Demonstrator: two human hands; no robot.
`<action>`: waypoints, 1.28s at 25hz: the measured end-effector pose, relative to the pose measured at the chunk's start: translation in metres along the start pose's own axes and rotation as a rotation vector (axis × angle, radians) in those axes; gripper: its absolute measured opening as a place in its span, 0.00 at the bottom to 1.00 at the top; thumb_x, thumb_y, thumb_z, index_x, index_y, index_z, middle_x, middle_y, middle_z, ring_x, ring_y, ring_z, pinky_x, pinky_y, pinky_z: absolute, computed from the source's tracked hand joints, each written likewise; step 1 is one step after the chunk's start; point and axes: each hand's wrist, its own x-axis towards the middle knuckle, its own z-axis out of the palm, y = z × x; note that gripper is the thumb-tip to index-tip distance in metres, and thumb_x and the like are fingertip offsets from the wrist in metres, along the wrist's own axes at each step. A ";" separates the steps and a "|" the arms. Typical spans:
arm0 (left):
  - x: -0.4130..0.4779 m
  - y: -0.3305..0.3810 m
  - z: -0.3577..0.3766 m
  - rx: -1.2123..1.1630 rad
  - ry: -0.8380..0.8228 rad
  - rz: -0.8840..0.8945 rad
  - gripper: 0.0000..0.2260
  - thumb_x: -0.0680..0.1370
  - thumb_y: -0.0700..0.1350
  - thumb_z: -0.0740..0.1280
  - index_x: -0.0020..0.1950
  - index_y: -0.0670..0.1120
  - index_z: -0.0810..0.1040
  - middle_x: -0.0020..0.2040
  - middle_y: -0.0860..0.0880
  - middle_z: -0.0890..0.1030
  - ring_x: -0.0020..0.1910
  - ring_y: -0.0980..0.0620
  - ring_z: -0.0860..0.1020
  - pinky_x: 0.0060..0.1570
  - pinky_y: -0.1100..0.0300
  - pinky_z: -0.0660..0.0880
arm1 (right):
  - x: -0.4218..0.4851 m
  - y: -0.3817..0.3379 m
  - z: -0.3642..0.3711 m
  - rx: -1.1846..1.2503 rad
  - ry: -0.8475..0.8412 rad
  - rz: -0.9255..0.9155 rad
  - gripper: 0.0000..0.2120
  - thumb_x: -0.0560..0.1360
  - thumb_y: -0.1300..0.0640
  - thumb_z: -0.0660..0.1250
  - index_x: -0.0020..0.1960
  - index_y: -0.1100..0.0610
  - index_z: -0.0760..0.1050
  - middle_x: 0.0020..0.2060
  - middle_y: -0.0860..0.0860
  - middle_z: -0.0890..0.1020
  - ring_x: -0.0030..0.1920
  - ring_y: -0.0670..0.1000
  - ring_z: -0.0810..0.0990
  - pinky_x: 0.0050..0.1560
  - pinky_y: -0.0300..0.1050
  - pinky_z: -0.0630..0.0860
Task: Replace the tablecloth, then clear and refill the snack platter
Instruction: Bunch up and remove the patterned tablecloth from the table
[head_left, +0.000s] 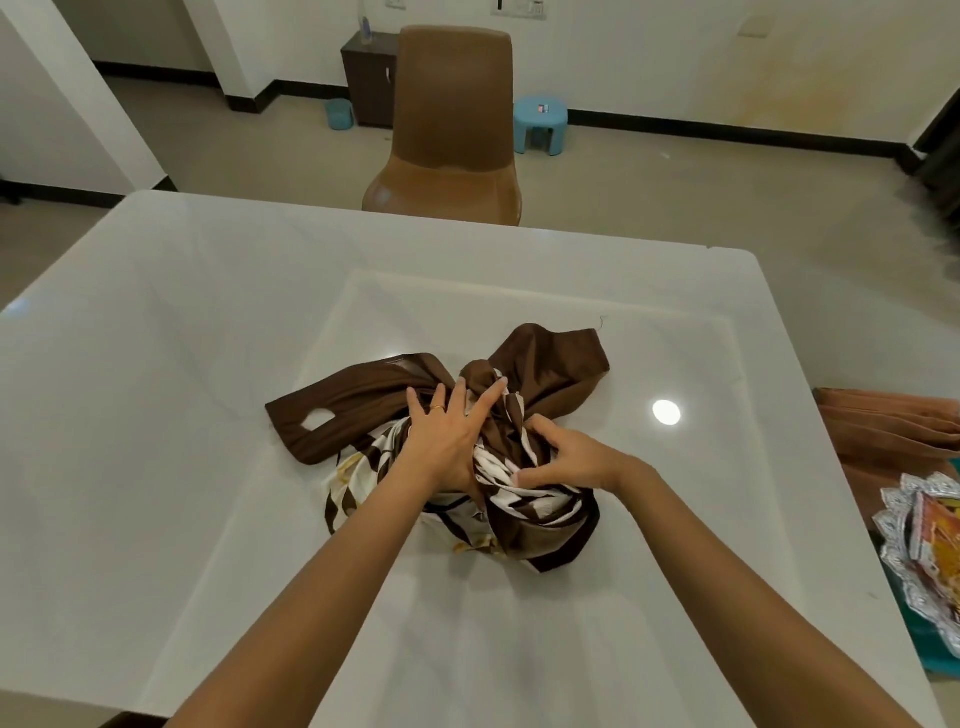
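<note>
A brown and white patterned tablecloth (550, 364) lies bunched in a heap in the middle of the glossy white table (208, 415). My left hand (447, 436) lies flat on top of the heap with fingers spread and straight, pressing it down. My right hand (561, 454) is on the heap's right side, fingers curled into the folds and gripping the fabric. At the right edge a silver snack platter (914, 530) with colourful packets is partly cut off by the frame.
A brown chair (452, 130) stands at the table's far side. Orange-brown fabric (893, 431) lies beyond the table's right edge. A blue stool (540, 122), a small blue bin (340, 113) and a dark cabinet (369, 78) stand by the back wall.
</note>
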 end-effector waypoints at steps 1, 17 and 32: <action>0.001 0.000 0.001 0.004 -0.007 0.015 0.66 0.55 0.72 0.73 0.73 0.58 0.27 0.76 0.38 0.56 0.73 0.34 0.60 0.67 0.30 0.55 | 0.000 -0.011 0.000 -0.049 -0.034 0.016 0.34 0.65 0.42 0.76 0.64 0.49 0.63 0.55 0.42 0.74 0.54 0.44 0.75 0.55 0.39 0.74; 0.016 -0.024 -0.036 0.303 -0.041 0.525 0.70 0.49 0.78 0.67 0.75 0.52 0.27 0.75 0.43 0.29 0.72 0.41 0.27 0.66 0.33 0.28 | -0.001 -0.023 0.018 -0.826 -0.035 -0.045 0.41 0.62 0.47 0.77 0.68 0.52 0.62 0.59 0.54 0.76 0.57 0.56 0.74 0.59 0.51 0.69; -0.027 -0.027 -0.013 0.037 -0.298 -0.198 0.58 0.51 0.85 0.50 0.66 0.46 0.73 0.74 0.43 0.62 0.73 0.41 0.58 0.69 0.35 0.52 | -0.020 0.002 0.026 -0.709 0.231 0.079 0.42 0.63 0.40 0.73 0.70 0.51 0.58 0.60 0.51 0.74 0.58 0.57 0.73 0.56 0.57 0.73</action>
